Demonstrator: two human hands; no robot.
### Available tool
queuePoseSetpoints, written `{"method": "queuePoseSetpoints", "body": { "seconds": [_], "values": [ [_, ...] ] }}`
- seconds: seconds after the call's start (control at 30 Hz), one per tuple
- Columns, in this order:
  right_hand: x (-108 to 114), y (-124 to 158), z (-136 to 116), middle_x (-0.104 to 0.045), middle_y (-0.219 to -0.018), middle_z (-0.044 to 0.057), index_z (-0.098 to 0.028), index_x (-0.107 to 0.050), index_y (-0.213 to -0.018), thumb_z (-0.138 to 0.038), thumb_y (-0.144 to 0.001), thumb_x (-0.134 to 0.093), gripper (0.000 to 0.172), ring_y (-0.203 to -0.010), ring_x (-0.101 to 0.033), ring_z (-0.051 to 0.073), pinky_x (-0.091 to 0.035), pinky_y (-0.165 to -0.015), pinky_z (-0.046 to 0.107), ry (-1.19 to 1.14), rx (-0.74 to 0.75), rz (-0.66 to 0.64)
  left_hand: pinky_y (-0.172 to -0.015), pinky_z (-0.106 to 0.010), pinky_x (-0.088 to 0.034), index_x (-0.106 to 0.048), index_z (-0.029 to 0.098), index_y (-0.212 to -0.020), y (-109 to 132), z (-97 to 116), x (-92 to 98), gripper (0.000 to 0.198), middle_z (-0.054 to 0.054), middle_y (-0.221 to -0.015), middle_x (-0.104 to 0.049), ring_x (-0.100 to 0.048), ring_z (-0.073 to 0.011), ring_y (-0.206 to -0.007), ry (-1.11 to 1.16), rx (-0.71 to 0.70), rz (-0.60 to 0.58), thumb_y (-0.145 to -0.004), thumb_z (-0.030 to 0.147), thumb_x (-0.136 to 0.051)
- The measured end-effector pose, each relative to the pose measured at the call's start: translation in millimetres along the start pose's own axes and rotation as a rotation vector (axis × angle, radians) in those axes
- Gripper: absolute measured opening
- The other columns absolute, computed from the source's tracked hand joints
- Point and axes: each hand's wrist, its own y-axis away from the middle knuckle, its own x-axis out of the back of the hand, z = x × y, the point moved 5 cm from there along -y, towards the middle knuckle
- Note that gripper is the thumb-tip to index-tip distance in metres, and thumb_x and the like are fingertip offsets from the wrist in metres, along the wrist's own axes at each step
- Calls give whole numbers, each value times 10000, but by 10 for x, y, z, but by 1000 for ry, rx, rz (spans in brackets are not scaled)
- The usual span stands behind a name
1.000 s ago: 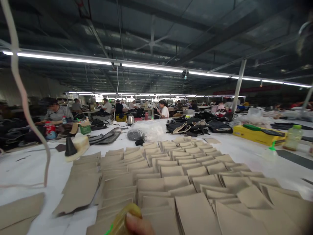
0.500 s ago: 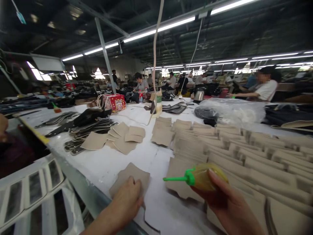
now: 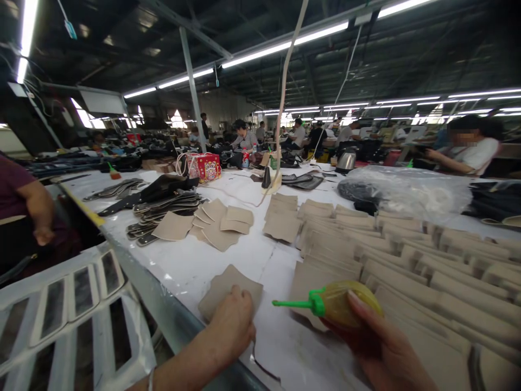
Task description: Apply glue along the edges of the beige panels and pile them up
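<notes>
My left hand rests on a tan cut piece near the front edge of the white table; its fingers are curled over the piece's near edge. My right hand grips a yellowish squeeze bottle with a green nozzle pointing left, held just above the table. Rows of overlapping tan pieces spread out to the right of the bottle.
A loose cluster of tan pieces and dark strips lie further left. A clear plastic bag, a red box and a kettle stand behind. A person in a dark red top stands at the left; others work behind.
One second ago the view faced the far rows, with only my right hand's fingers and the bottle at the bottom. It swung left; my left hand now lies on a tan piece.
</notes>
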Motion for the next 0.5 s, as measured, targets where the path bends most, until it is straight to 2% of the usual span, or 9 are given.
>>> {"method": "queuePoseSetpoints", "body": {
  "seconds": [0.17, 0.23, 0.33, 0.4, 0.5],
  "values": [
    [-104, 65, -15, -705, -971, 68, -163, -659, -1012, -388, -663, -830, 449, -882, -657, 245, -574, -738, 295, 129, 100, -38, -843, -419, -484, -590, 78, -1077, -82, 82, 24, 358, -225, -1122, -575, -606, -319, -982, -30, -8, 49, -737, 86, -477],
    [-113, 58, -38, -694, -949, 51, -176, -629, -1047, -405, -655, -831, 497, -869, -648, 224, -552, -718, 251, 207, 177, -26, -857, -397, -475, -601, 118, -1097, -123, 9, 44, 377, -182, -1097, -613, -609, -294, -989, -26, -44, 72, -763, 83, -429],
    [-158, 30, -70, -674, -912, 23, -204, -581, -1094, -444, -649, -819, 559, -816, -628, 195, -519, -677, 218, 357, 304, -7, -901, -359, -462, -563, 241, -1227, -169, -135, 79, 507, -85, -1108, -667, -614, -251, -1032, 64, -156, 89, -767, 100, -403],
    [-231, 7, -70, -660, -893, 12, -223, -551, -1127, -485, -644, -803, 605, -798, -617, 203, -503, -665, 236, 490, 380, -13, -936, -351, -453, -509, 299, -1316, -194, -212, 95, 604, -43, -1167, -669, -607, -239, -1082, 132, -215, 115, -754, 106, -399],
    [-379, -20, -45, -644, -911, 9, -241, -545, -1141, -537, -654, -771, 612, -823, -604, 233, -476, -721, 295, 715, 504, -11, -958, -374, -448, -477, 306, -1364, -236, -275, 78, 660, -34, -1219, -654, -605, -249, -1107, 156, -211, 144, -739, 112, -393]
  ]
}}
